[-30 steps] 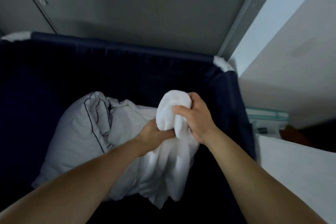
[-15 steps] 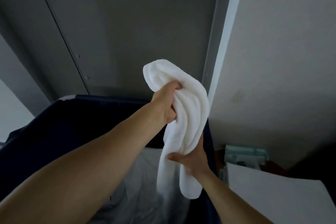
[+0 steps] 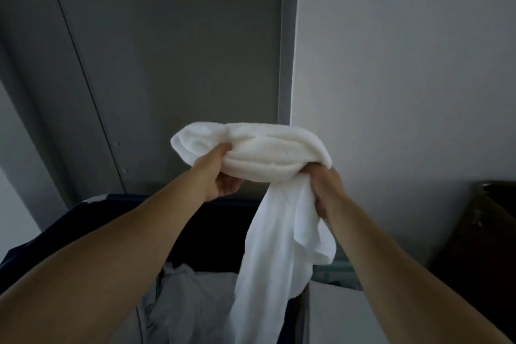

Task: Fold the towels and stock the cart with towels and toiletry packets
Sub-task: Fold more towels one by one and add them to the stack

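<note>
Left hand (image 3: 220,179) and right hand (image 3: 326,190) clutch a bunched towel (image 3: 268,153) over the bin (image 3: 83,205), whose rim could snag its hanging tail.

a grey door panel (image 3: 181,50) fills the upper left, its pale frame strip (image 3: 284,36) meeting a white wall (image 3: 405,64). a dark brown object (image 3: 474,246) stands at right, beside a white flat surface (image 3: 335,315). crumpled pale linen (image 3: 190,301) lies low.

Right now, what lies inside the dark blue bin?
Crumpled pale linen lies low in the bin. The towel hangs in front of the bin's right part, and the left arm covers its near left side, so what lies there is hidden.
</note>
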`<state>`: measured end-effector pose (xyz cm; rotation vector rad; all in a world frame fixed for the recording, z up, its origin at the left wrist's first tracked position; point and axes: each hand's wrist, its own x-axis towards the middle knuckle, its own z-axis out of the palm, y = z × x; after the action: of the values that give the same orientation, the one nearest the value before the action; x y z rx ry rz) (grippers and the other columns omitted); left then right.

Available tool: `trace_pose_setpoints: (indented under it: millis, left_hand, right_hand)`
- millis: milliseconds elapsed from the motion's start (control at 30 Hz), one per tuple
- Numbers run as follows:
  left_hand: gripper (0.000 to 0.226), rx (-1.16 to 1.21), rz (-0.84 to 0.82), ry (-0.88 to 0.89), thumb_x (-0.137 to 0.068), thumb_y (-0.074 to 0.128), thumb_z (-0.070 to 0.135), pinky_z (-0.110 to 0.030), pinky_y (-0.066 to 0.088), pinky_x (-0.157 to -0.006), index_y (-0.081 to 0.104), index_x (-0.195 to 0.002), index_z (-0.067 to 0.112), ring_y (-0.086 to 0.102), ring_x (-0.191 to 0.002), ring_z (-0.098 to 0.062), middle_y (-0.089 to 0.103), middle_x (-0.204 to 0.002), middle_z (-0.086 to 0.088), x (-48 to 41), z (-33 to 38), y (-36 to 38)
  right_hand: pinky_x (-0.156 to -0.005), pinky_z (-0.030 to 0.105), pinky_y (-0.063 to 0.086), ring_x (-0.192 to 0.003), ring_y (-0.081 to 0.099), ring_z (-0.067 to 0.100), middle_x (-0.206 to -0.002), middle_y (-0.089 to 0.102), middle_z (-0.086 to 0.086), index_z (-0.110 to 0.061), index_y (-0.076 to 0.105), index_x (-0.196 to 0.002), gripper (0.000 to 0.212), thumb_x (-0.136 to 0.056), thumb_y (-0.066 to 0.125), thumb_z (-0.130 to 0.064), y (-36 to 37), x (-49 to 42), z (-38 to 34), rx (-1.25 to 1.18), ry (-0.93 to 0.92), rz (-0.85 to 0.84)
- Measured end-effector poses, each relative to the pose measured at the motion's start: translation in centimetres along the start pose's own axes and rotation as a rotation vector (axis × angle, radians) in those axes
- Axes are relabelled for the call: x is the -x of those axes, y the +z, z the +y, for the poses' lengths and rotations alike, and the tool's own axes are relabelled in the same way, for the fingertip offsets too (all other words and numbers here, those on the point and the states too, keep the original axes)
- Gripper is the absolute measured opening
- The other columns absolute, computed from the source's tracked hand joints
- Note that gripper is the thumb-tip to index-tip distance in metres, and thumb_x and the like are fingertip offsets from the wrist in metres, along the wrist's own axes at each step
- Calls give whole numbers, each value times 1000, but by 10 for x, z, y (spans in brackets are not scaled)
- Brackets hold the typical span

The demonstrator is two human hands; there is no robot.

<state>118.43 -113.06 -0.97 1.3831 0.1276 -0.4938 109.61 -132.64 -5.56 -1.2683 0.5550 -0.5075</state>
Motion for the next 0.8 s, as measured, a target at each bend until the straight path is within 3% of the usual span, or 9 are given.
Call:
trace_pose_setpoints:
  millis: [200, 300, 367, 433, 500, 567, 667, 800]
  left_hand:
    - [69, -334, -250, -57, -89, 54, 63, -35, 55, -66, 59, -116, 0, 70, -80, -34, 72, -107, -23, 6, -19, 39]
    - [57, -557, -311, 83, -92, 58, 50, -36, 55, -65, 61, -115, -2, 68, -73, -29, 74, -103, -21, 8, -26, 53]
    - [53, -743, -459, 228, -89, 70, 34, -41, 56, -76, 55, -129, 1, 67, -95, -27, 66, -124, -18, 1, -42, 54]
    - [91, -856, -760, 253, -76, 85, 34, -33, 50, -93, 34, -150, 20, 54, -125, -19, 51, -143, 0, -1, -72, 54]
    - [114, -904, -957, 236, -63, 93, 41, -27, 46, -99, 22, -153, 37, 49, -127, -7, 47, -142, 16, 6, -108, 60]
    - [101, -883, -864, 254, -68, 90, 41, -29, 48, -98, 31, -150, 32, 53, -121, -10, 54, -134, 14, 8, -141, 71]
    - [57, -814, -646, 261, -90, 71, 36, -35, 52, -97, 52, -140, 16, 62, -111, -20, 64, -124, 0, 10, -159, 86]
    - [41, -671, -617, 295, -96, 63, 28, -46, 51, -100, 58, -134, 13, 64, -109, -25, 67, -121, -6, 30, -138, 110]
  right_hand:
    - [-78, 37, 59, -87, 70, 24, -92, 73, 2, -26, 69, -83, 15, -75, 68, -13, -19, 25, -100, 159, -302, 145]
    - [-77, 35, 59, -85, 70, 21, -93, 74, 3, -21, 71, -90, 14, -78, 66, -17, -31, 40, -135, 241, -370, 245]
    - [-74, 32, 59, -84, 71, 19, -93, 74, 3, -18, 72, -96, 18, -81, 64, -21, -38, 48, -153, 268, -390, 294]
    - [-64, 26, 57, -81, 70, 16, -92, 74, 2, -21, 70, -93, 13, -82, 64, -23, -44, 57, -167, 264, -412, 348]
    - [-56, 21, 53, -79, 71, 15, -91, 74, 1, -22, 69, -94, 14, -80, 66, -23, -49, 65, -179, 239, -425, 393]
    - [-58, 23, 54, -81, 71, 17, -92, 74, 1, -20, 70, -102, 25, -77, 68, -22, -54, 73, -188, 218, -439, 430]
    - [-70, 33, 61, -82, 72, 17, -90, 75, 0, -23, 71, -98, 24, -75, 66, -18, -72, 82, -194, 239, -501, 482]
    - [-72, 33, 62, -82, 73, 15, -90, 75, -2, -22, 71, -103, 33, -72, 62, -16, -115, 87, -200, 254, -592, 552]
